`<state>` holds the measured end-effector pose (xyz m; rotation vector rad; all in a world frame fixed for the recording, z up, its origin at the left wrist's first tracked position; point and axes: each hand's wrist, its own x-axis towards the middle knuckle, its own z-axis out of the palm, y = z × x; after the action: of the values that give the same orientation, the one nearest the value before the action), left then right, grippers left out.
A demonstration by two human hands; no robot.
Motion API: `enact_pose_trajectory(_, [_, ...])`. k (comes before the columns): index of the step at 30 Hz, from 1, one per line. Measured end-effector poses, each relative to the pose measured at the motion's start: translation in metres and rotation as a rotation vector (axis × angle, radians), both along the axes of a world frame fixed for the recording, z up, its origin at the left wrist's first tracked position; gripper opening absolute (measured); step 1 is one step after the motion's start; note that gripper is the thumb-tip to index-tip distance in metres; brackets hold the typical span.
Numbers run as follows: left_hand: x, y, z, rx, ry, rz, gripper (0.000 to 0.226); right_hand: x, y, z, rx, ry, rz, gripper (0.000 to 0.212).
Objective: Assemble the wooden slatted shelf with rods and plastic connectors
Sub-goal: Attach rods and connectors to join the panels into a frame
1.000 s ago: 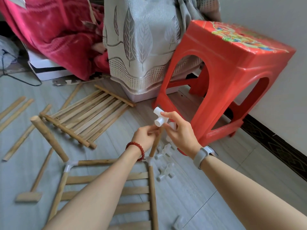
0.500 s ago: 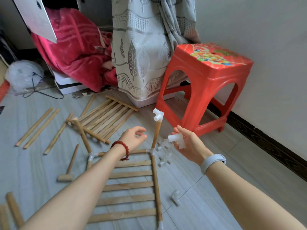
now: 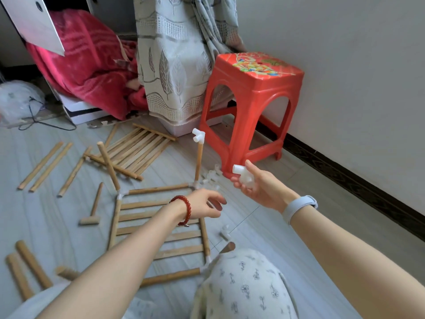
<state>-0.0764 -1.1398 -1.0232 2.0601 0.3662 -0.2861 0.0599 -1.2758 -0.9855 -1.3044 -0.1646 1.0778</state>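
- One slatted panel (image 3: pixel 161 226) is framed; only its far-right upright rod (image 3: pixel 198 162) is capped.
- Your right hand (image 3: pixel 259 187) grips a spare connector (image 3: pixel 243 176); your left hand (image 3: pixel 204 203) hangs loose, holding nothing.
- The second panel (image 3: pixel 138 148) lies unframed.

Slatted wooden shelf frame (image 3: pixel 158 217) flat on floor; red plastic stool (image 3: pixel 253 107) behind-right; small wooden mallet (image 3: pixel 92 215) left.

Both bare forearms were extended forward from the near edge, the left from the near left, the right from the near right. The left hand (image 3: pixel 204 203) was held low, palm down, its fingers loosely curled and nothing gripped. The right hand (image 3: pixel 257 187) was raised farther right, palm turned up, and a white plastic connector (image 3: pixel 243 176) was held in its curled fingers.
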Motion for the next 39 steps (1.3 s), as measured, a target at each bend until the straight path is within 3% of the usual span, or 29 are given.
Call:
enact_pose_trajectory(4, [0.003, -0.032, -0.013, 0.076, 0.302, -0.328, 0.062, 0.003, -0.019, -0.007, -0.144, -0.038, -0.012, 0.041])
enact_pose_trajectory(6, [0.005, -0.042, -0.015, 0.153, 0.393, -0.456, 0.059, 0.002, -0.021, -0.01, -0.188, -0.035, -0.022, 0.042])
enact_pose_trajectory(12, [0.021, -0.055, -0.028, 0.265, 0.273, -0.578, 0.026, -0.001, -0.017, -0.026, -0.176, 0.004, -0.051, 0.046])
enact_pose_trajectory(20, [0.035, -0.038, -0.055, 0.248, 0.05, -0.316, 0.018, 0.0, -0.025, -0.049, 0.02, 0.098, -0.061, 0.017])
enact_pose_trajectory(24, [0.038, -0.028, -0.067, 0.214, -0.007, -0.164, 0.007, 0.007, -0.031, -0.053, -0.115, -0.228, -0.038, 0.009])
enact_pose_trajectory(28, [0.044, -0.025, -0.069, 0.212, -0.062, -0.1, 0.017, 0.012, -0.04, -0.05, -0.256, -0.637, 0.105, 0.027])
enact_pose_trajectory(31, [0.046, -0.025, -0.074, 0.223, -0.057, -0.096, 0.014, 0.011, -0.044, -0.05, -0.283, -0.767, 0.227, 0.029])
enact_pose_trajectory(35, [0.044, -0.026, -0.078, 0.23, -0.02, -0.101, 0.006, 0.008, -0.042, -0.058, -0.29, -0.946, 0.208, 0.024])
enact_pose_trajectory(39, [0.041, -0.028, -0.074, 0.148, -0.004, -0.051, 0.017, 0.004, -0.039, -0.063, -0.274, -1.046, 0.253, 0.032])
